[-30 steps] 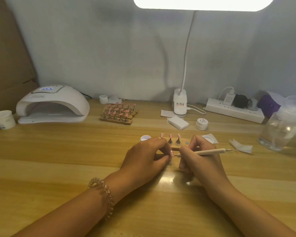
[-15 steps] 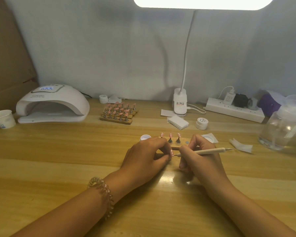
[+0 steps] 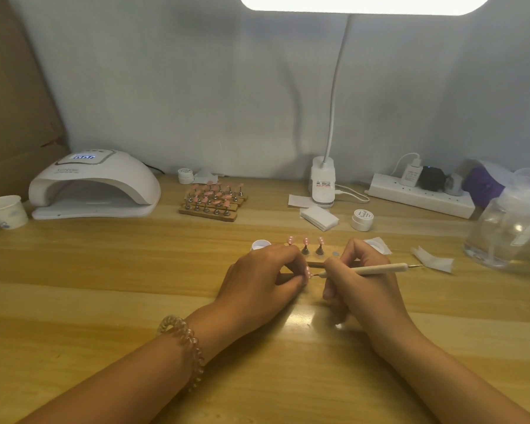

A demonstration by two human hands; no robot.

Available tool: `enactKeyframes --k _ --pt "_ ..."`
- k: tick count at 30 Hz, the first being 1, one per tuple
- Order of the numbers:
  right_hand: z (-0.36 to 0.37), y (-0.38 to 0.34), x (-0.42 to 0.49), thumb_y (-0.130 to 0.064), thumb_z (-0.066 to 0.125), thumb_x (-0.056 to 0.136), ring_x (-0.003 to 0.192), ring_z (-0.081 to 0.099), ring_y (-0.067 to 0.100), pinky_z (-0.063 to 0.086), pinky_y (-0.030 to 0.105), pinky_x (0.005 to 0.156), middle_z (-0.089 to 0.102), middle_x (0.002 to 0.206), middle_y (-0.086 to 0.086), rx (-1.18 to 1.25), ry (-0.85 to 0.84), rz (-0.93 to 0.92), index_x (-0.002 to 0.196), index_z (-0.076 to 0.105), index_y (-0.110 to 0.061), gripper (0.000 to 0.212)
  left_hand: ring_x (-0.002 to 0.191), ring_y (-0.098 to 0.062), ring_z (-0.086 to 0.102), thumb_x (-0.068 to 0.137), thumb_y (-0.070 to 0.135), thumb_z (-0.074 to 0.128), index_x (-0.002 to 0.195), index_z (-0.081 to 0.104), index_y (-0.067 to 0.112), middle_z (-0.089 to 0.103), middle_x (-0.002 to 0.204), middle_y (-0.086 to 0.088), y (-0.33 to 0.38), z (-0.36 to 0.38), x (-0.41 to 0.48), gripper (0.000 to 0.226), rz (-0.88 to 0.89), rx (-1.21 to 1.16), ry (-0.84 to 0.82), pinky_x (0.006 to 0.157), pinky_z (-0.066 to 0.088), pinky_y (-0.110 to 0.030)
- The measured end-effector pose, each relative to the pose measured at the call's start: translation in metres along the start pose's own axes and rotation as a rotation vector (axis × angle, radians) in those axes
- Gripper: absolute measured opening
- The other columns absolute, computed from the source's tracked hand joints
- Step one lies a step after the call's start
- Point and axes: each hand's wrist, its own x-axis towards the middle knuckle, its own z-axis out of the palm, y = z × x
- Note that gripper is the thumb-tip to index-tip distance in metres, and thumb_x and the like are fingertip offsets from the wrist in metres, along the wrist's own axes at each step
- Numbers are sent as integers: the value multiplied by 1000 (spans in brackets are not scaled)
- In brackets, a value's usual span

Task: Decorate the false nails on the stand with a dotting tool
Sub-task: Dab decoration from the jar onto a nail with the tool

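Left hand (image 3: 263,276) pinching a false nail (image 3: 308,272) hides part of the stand (image 3: 312,257).

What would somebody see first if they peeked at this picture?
The two hands in the middle of the wooden table catch the eye first. The left hand pinches a tiny pink false nail, and the right hand holds a thin dotting tool with its tip right at that nail. Just behind them, three more pink nails stand on a small stand, and a very bright lamp glows at the top.
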Motion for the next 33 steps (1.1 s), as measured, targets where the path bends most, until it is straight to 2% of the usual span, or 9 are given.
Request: enactKeyframes --k 11,15,18,20,22,24,27,29,33 --pt "-3 2 -1 -3 62 84 43 52 19 41 25 40 61 50 14 37 26 -50 74 46 3 19 70 10 52 87 32 68 87 63 35 56 79 30 -1 1 -1 6 -2 -9 7 59 34 -18" --pt "-7 -3 -1 -26 61 95 47 56 12 47 21 46 68 67 8 110 222 -207 86 52 -11 20 69 13 50 87 32 68 87 65 34 55 77 35 -1 1 -1 4 -2 -36 24 58 31 -18" --pt "-13 -2 5 -41 51 99 45 54 12 47 22 44 71 73 4 87 255 -201 101 56 -19 23 62 5 51 87 28 70 85 65 36 58 80 30 0 1 -1 10 1 -119 52 59 34 -20" --pt "-16 3 6 -38 44 103 42 53 10 45 20 43 67 62 4 12 211 -213 96 60 -18 27 57 -3 49 87 26 71 84 67 34 61 81 30 0 0 0 10 -3 -189 65 59 40 -23" --pt "-15 7 6 -26 50 102 46 56 7 45 18 49 67 60 1 -155 135 -263 92 61 -16 18 56 -5 49 86 25 73 85 71 32 64 84 31 -1 -2 1 7 -13 -251 80 58 41 -21" --pt "-12 8 5 -17 62 95 59 64 5 51 23 60 68 67 -3 -329 51 -284 97 58 -18 4 56 -2 53 86 23 75 88 73 30 68 87 25 0 -4 2 8 -18 -319 108 56 39 -16" --pt "-8 6 2 -12 70 87 69 66 11 55 45 68 67 80 -8 -404 -37 -307 106 51 -19 27 67 3 64 87 18 75 95 74 28 72 93 17 2 -5 2 12 -5 -383 134 56 46 -16" --pt "-6 4 -2 -12 71 86 69 66 12 54 48 67 66 83 -10 -404 -64 -362 108 48 -18 33 74 -2 69 87 17 74 98 74 25 74 93 13 4 -5 2 13 14 -401 131 57 52 -24" --pt "-5 4 -3 -17 74 85 71 63 12 54 48 66 66 85 -10 -394 -31 -437 108 46 -20 36 61 -6 68 87 18 73 101 76 23 76 89 10 6 -6 0 15 27 -428 134 56 56 -31"
